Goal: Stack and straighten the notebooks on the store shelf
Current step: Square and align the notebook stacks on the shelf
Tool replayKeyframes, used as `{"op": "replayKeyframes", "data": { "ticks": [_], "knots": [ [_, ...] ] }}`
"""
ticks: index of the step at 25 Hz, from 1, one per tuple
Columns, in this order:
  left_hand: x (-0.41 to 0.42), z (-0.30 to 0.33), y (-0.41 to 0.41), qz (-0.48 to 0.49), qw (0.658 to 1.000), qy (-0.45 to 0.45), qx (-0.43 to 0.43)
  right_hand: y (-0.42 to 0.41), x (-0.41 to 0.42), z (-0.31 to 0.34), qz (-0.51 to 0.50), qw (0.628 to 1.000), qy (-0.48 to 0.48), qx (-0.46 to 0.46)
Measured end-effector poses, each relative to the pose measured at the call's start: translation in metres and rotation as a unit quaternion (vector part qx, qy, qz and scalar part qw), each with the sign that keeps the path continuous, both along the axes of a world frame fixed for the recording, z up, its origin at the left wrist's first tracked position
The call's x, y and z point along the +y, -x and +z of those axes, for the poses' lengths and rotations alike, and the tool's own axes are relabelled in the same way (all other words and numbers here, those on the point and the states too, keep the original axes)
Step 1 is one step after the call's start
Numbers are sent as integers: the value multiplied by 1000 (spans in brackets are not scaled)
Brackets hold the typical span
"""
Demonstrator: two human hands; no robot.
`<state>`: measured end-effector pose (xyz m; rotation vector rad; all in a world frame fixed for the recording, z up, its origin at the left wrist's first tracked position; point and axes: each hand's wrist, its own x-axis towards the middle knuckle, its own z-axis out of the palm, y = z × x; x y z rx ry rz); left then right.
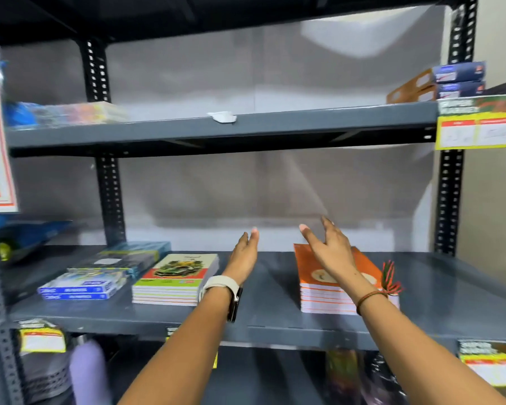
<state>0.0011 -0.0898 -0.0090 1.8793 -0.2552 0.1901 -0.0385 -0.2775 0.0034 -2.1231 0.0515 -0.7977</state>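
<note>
On the grey middle shelf (269, 314) stands a neat stack of orange notebooks (324, 296) at the right. A second stack of notebooks with a green car cover (176, 279) lies left of centre. My left hand (244, 254), with a white watch on the wrist, is raised over the bare shelf between the two stacks, fingers extended, holding nothing. My right hand (329, 248) hovers over the back of the orange stack, fingers spread and empty. A thread bracelet with a tassel hangs from that wrist.
Blue boxed packs (79, 287) and a dark flat pack (123, 258) lie at the shelf's left. The upper shelf (222, 128) carries colourful packs at left, boxes (450, 80) at right and a scrap of paper. Perforated black posts (110, 197) frame the bay. Price tags hang on shelf edges.
</note>
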Motion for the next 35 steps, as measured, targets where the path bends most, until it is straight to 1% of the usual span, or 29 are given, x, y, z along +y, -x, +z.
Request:
{"op": "replayKeyframes", "data": {
  "ticks": [4,7,9,11,13,16,18,19,21,24,29,35],
  "knots": [
    [89,20,-43,80,996,15,-23,-36,97,6,87,994,-63,28],
    [167,16,-72,101,994,22,-18,-55,156,0,124,988,-81,53],
    [218,2,-90,106,993,47,15,-67,189,-8,143,980,-111,77],
    [254,-18,-103,89,988,109,70,-76,213,-22,161,963,-183,116],
    [269,-37,-110,60,979,156,117,-81,229,-38,172,939,-250,162],
    [268,-52,-119,3,966,207,157,-90,242,-57,164,915,-308,205],
    [264,-52,-126,-38,957,224,181,-93,253,-57,185,884,-371,215],
    [263,-52,-128,-62,951,230,195,-93,260,-56,187,876,-385,222],
    [262,-53,-128,-99,935,257,222,-94,268,-54,171,878,-387,222],
    [261,-54,-125,-114,909,308,258,-94,271,-53,173,856,-425,237],
    [239,-50,-117,-127,892,337,273,-89,255,-49,163,858,-418,252],
    [180,-53,-104,-138,890,337,273,-78,196,-52,135,877,-387,251]
  ]
}}
